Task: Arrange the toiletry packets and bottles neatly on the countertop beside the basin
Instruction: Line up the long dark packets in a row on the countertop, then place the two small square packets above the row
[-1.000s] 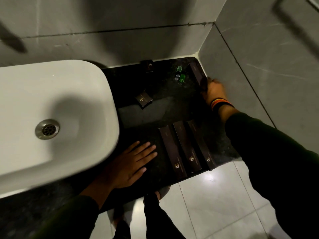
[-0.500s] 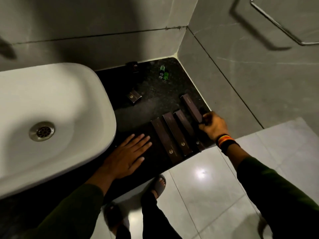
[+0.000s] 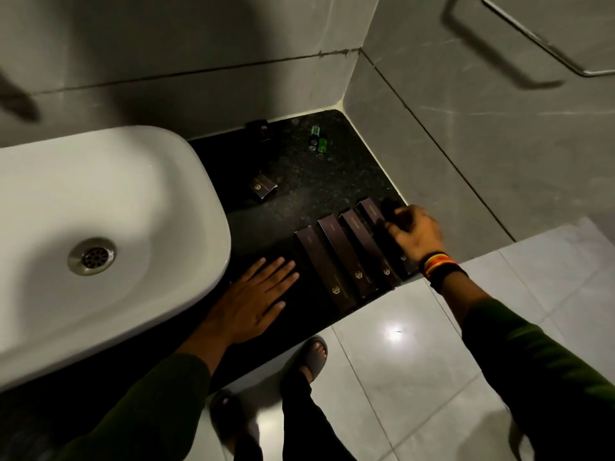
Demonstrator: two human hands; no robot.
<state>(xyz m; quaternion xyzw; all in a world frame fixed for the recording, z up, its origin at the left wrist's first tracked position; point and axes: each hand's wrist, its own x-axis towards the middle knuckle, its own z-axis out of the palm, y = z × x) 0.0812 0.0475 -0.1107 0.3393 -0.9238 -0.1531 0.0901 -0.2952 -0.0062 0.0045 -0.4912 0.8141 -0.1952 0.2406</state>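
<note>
Several long dark packets lie side by side near the front edge of the black countertop; the leftmost packet is closest to my left hand. My right hand curls over the rightmost long packet, fingers gripping its side as it rests in the row. My left hand lies flat, fingers spread, on the counter between the basin and the row. A small dark box sits alone mid-counter. Another small box stands at the back wall. Small green bottles cluster near the back corner.
The white basin fills the left side and overhangs the counter. Grey tiled walls close the back and right, with a metal rail on the right wall. Below the counter edge are the glossy floor tiles and my slippered foot.
My right hand carried a long packet from the back right corner forward and set it into the row as its rightmost piece. My left hand stayed flat on the counter.
</note>
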